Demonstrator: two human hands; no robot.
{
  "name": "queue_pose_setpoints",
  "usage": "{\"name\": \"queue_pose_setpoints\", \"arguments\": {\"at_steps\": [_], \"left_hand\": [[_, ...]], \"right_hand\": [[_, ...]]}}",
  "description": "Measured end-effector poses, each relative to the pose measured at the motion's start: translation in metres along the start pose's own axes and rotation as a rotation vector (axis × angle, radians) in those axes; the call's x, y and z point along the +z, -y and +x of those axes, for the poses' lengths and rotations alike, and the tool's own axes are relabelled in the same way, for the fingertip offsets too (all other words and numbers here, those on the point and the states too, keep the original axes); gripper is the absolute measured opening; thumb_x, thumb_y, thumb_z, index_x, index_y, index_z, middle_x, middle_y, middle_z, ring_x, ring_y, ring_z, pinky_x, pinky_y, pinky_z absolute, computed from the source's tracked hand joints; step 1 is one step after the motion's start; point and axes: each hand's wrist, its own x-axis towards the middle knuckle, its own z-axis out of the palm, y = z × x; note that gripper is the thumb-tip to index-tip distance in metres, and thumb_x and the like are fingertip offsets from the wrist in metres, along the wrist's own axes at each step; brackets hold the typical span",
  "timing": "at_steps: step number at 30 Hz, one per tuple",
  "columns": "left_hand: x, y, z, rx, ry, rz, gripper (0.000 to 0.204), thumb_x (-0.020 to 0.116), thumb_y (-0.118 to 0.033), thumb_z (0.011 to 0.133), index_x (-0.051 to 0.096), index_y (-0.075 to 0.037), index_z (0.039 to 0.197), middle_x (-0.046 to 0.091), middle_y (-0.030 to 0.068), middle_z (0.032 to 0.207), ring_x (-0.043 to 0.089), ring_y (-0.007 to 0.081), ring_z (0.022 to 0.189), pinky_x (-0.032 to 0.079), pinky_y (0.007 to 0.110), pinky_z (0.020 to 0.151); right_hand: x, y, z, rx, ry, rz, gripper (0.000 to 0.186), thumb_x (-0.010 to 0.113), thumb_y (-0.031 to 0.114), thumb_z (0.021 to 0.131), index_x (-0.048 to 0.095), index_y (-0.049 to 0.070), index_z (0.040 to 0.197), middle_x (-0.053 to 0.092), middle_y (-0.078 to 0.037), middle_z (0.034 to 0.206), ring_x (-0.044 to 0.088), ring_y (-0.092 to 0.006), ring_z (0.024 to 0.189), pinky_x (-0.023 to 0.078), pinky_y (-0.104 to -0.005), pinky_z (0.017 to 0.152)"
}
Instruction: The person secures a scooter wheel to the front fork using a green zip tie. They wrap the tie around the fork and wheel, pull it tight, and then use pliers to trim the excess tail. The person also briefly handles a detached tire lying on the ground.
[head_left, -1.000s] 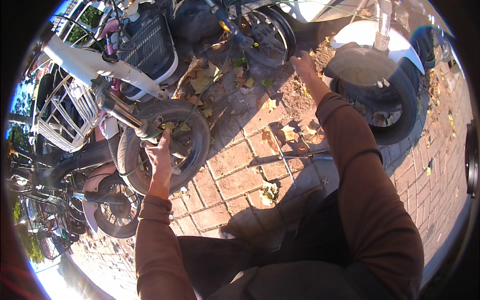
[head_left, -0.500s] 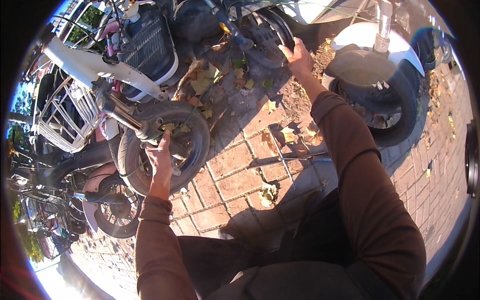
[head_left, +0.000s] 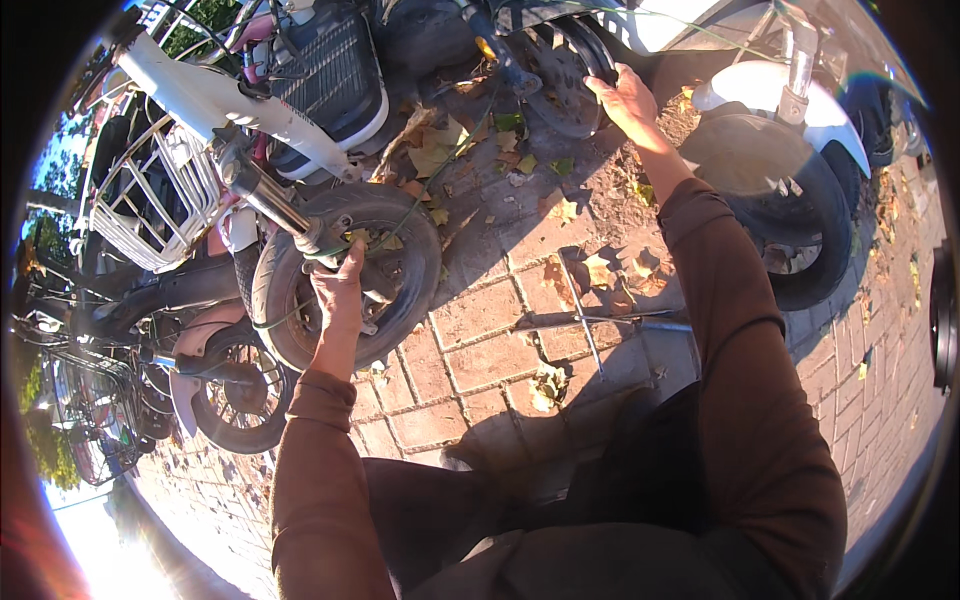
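Observation:
At the left, my left hand (head_left: pixel 340 298) is closed around the lower end of a scooter's metal front fork (head_left: pixel 275 200), by the hub of its front wheel (head_left: pixel 415 265). The tyre is black, and a thin green cord crosses it. Farther off, my right hand (head_left: pixel 630 105) grips the near edge of another dark wheel (head_left: pixel 570 75), thumb on the visible side and fingers partly hidden behind. That wheel stands beside a dark metal arm (head_left: pixel 510 65) with a yellow-orange mark. A thin metal cross-shaped tool (head_left: pixel 583 322) lies on the bricks between my arms.
A white front fender (head_left: pixel 745 88) and black tyre (head_left: pixel 835 240) stand at the right. More parked bikes and a white wire basket (head_left: pixel 155 205) crowd the left. Dry leaves (head_left: pixel 550 385) lie scattered on the brick paving (head_left: pixel 485 360), with bare soil near the far wheel.
The whole view has shifted, so the scooters and tool appear farther right. Both hands keep their holds; neither wheel has clearly moved.

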Motion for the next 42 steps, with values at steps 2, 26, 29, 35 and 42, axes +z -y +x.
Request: {"name": "queue_pose_setpoints", "arguments": {"at_steps": [2,26,29,35,42], "left_hand": [[0.000,-0.001,-0.001,0.015,0.003,0.046,0.045,0.079,-0.016,0.083,0.061,-0.004,0.122,0.064,0.0032,0.113,0.058,0.0149,0.101,0.045,0.033,0.095],[0.002,-0.004,0.001,-0.010,-0.017,0.064,0.043,0.080,-0.013,0.081,0.062,-0.002,0.119,0.067,0.0042,0.111,0.061,0.0149,0.098,0.047,0.033,0.093],[0.001,-0.002,0.004,-0.048,-0.022,0.113,0.045,0.081,-0.014,0.080,0.062,-0.002,0.120,0.067,0.0042,0.110,0.061,0.0157,0.097,0.048,0.033,0.093],[0.000,0.000,0.002,0.002,-0.007,0.033,0.038,0.080,-0.012,0.081,0.064,-0.003,0.114,0.068,0.0031,0.104,0.061,0.0136,0.094,0.049,0.031,0.087],[-0.002,0.002,0.003,0.001,0.022,0.033,0.048,0.082,-0.017,0.081,0.062,-0.005,0.122,0.067,0.0030,0.114,0.061,0.0145,0.101,0.046,0.034,0.095]], "right_hand": [[0.008,-0.001,-0.004,-0.111,-0.174,-0.034,0.062,0.071,0.051,0.083,0.058,0.005,0.123,0.069,-0.018,0.111,0.066,-0.0382,0.104,0.051,-0.0448,0.089],[0.031,-0.028,-0.021,0.087,-0.196,-0.009,0.072,0.074,0.053,0.081,0.053,0.005,0.129,0.067,-0.020,0.117,0.064,-0.0389,0.108,0.050,-0.0456,0.092],[0.039,-0.051,-0.033,0.261,0.076,-0.081,0.074,0.072,0.055,0.081,0.053,0.003,0.129,0.067,-0.020,0.119,0.062,-0.0389,0.113,0.048,-0.0453,0.095],[0.057,-0.086,-0.037,0.255,0.242,-0.199,0.064,0.074,0.049,0.078,0.064,-0.003,0.113,0.066,-0.026,0.116,0.065,-0.0396,0.108,0.050,-0.0441,0.089],[0.038,-0.050,0.014,0.064,-0.199,-0.125,0.073,0.070,0.056,0.083,0.054,-0.003,0.123,0.065,-0.025,0.118,0.063,-0.0402,0.109,0.050,-0.0437,0.093]]}}
